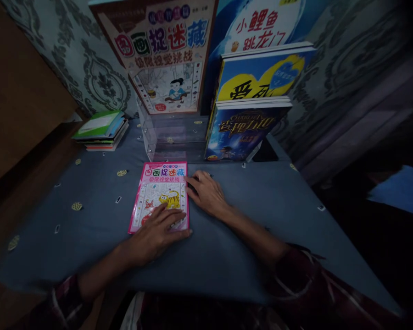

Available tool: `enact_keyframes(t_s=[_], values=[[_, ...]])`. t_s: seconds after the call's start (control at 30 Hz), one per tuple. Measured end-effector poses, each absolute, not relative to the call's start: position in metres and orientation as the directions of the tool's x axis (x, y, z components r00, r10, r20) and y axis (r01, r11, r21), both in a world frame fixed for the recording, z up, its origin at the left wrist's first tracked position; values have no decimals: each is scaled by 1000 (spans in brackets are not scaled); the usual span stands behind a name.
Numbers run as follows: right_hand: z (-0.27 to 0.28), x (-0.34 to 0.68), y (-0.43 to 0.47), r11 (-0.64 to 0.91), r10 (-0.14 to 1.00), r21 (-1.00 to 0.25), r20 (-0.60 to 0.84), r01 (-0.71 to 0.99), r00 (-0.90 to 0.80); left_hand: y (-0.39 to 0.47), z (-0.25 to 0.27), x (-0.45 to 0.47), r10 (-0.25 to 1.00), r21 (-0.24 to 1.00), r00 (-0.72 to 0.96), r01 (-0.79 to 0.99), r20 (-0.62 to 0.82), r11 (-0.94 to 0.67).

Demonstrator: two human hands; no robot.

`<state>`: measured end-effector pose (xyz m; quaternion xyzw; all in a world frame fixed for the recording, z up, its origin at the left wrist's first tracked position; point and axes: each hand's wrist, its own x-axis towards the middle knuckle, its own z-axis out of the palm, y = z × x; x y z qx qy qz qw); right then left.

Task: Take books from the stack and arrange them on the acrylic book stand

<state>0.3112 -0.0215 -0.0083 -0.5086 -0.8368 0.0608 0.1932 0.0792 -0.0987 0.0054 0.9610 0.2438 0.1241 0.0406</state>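
A pink-bordered picture book [160, 183] with a yellow striped cat on its cover lies flat on the cloth-covered table. My left hand [156, 231] rests palm down over the lower part of the cover, its fingers spread out. At the book's right edge is my right hand [206, 192], fingers slightly bent and apart, with its tips against the edge. Just behind the book stands a clear tiered book rack [165, 149]. A large brown-bordered book [172, 59] leans on its left side.
On the rack's right side stand a dark blue book [244, 130], a blue and yellow book [261, 75] and a larger blue book [223, 27] behind. A stack of thin books [101, 130] sits at the back left of the table [96, 220]. Patterned wallpaper [105, 75] is behind.
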Motion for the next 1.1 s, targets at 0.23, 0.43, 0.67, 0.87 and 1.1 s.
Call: enact_keyframes(t_s=[0.23,0.43,0.67,0.87,1.1], values=[[-10,314,-50,511,854,-219,238,831,-462,-99,10,78,505,314,835,429,221,-847],[-16,319,-79,567,819,-195,237,800,-523,-85,15,56,640,516,710,446,293,-731],[3,295,-96,690,724,-260,246,676,-645,-68,-3,22,788,319,506,727,350,-608],[2,250,-112,835,471,-404,173,374,-865,-70,-9,23,793,254,506,762,339,-595],[-2,276,-124,768,518,-498,113,402,-848,-71,-10,24,805,265,492,770,332,-580]])
